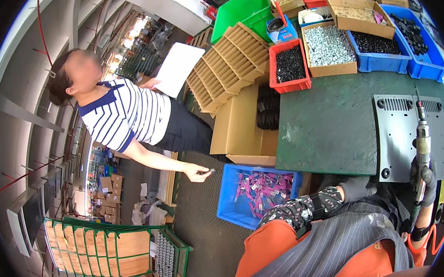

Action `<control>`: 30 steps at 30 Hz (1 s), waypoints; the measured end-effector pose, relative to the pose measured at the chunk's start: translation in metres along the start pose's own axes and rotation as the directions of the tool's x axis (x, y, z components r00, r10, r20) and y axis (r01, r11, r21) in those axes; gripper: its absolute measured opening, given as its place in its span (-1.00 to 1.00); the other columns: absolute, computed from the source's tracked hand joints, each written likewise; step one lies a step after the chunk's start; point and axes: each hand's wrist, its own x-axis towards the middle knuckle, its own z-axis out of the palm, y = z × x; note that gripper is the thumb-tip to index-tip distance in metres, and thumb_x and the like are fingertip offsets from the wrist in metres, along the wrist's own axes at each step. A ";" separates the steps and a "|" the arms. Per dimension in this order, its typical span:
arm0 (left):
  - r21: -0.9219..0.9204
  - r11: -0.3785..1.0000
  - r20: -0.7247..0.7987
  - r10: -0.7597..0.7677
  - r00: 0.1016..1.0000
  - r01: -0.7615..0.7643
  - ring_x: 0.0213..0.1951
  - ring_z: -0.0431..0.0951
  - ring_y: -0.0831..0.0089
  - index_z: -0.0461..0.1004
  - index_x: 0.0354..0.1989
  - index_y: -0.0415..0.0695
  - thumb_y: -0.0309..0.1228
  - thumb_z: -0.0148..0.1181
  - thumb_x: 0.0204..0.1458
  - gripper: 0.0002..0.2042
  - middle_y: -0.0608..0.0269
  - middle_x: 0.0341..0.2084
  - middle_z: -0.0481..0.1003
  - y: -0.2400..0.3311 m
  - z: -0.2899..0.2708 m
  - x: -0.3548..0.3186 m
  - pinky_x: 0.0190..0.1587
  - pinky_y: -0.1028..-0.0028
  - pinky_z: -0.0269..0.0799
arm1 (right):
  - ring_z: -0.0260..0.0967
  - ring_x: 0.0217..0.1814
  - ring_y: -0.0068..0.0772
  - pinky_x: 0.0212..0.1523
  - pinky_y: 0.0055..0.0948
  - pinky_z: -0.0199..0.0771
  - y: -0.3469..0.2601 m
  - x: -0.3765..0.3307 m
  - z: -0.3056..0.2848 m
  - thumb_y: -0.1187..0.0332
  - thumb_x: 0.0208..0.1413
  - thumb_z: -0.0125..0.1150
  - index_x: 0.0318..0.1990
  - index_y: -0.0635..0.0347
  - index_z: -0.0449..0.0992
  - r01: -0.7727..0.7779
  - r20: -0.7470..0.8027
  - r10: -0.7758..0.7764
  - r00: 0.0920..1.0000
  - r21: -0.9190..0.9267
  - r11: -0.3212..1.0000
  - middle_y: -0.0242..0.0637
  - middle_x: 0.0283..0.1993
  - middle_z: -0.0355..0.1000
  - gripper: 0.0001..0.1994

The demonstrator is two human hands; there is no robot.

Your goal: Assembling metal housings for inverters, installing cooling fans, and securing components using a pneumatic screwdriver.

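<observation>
My right hand (428, 186), in a grey glove, is wrapped round a power screwdriver (423, 140) with a metal body. The tool lies across the view of a grey metal panel (398, 139), its thin bit towards the far edge; whether it touches cannot be told. The panel has vent slots and round black feet at its corners and rests on the green worktable (329, 126). My left hand (358, 188), also gloved, is at the table's near edge beside the panel's near left corner. Its fingers look loosely extended, and nothing shows in them.
A blue bin of purple-and-metal pieces (226, 202) stands left of my left arm. Bins of screws and black parts, including a red bin (291, 84), line the table's far side. A person (133, 114) stands at left with papers (180, 68), beside an open carton (236, 119).
</observation>
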 end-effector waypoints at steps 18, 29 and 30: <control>0.301 0.844 -0.169 0.505 0.847 -0.443 -0.32 0.42 -0.05 0.35 -0.34 -0.21 -0.15 0.10 0.07 -0.68 -0.04 -0.42 0.34 0.129 -0.113 -0.069 -0.28 0.10 0.34 | 0.26 -0.55 -0.62 -0.56 -0.64 0.29 0.017 0.007 -0.071 0.01 0.08 0.22 0.22 0.31 0.21 0.089 -0.075 -0.066 0.995 0.377 0.922 -0.41 -0.43 0.32 -0.32; 0.671 0.706 -0.111 0.396 0.912 -0.225 -0.32 0.54 0.03 0.37 -0.17 -0.11 -0.14 0.11 0.09 -0.70 0.04 -0.37 0.44 0.201 -0.184 -0.004 -0.30 0.15 0.45 | 0.35 -0.61 -0.51 -0.65 -0.57 0.35 -0.029 -0.010 -0.035 -0.02 -0.32 0.32 0.13 0.36 0.30 0.083 -0.129 -0.071 0.989 0.093 0.992 -0.29 -0.45 0.40 -0.16; 0.681 0.695 -0.070 0.373 0.925 -0.229 -0.30 0.54 0.03 0.38 -0.13 -0.11 -0.14 0.11 0.09 -0.68 0.04 -0.34 0.46 0.202 -0.182 0.005 -0.28 0.14 0.46 | 0.36 -0.61 -0.53 -0.63 -0.58 0.37 -0.042 -0.018 -0.036 -0.03 -0.39 0.36 0.10 0.36 0.32 0.018 -0.089 -0.019 0.996 -0.014 1.000 -0.31 -0.48 0.41 -0.14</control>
